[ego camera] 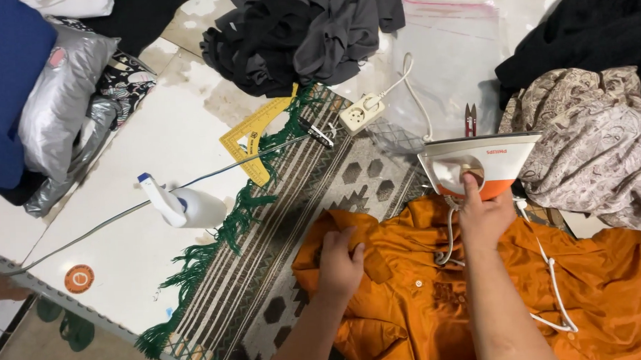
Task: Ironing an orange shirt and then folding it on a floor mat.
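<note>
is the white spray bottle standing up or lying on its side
Lying on its side: the spray bottle rests lengthwise on the white floor, nozzle pointing up-left.

A home floor used as an ironing and sewing corner: pale floor tiles (149,147) carry a woven mat with green fringe (266,260). Around it lie heaps of clothing (301,35), a steam iron (480,164), a white spray bottle (186,206), a yellow tailor's ruler (251,136), thread snips (470,119) and a plug socket (362,113).
</note>
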